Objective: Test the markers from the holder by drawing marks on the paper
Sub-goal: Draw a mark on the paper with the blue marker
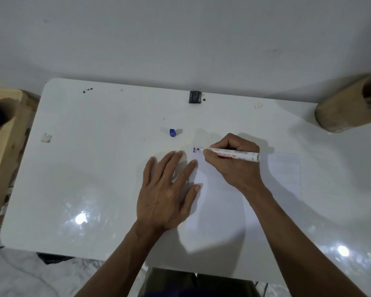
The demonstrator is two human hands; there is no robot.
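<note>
Right hand (234, 159) gripped a white marker with red lettering (231, 153), fingers closed round the barrel, tip touching the top-left corner of the white paper sheet (221, 211) on the glossy white table (90, 168). Left hand (165, 189) lay flat, fingers spread, holding nothing, pinning the sheet's left edge. Blue cap (172, 132) stood apart; tan cylindrical holder (349, 108) far right.

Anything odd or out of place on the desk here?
Minor only: a blue marker cap lies loose on the white table, apart from the white marker in the right hand. Small dark specks mark the far edge.
</note>
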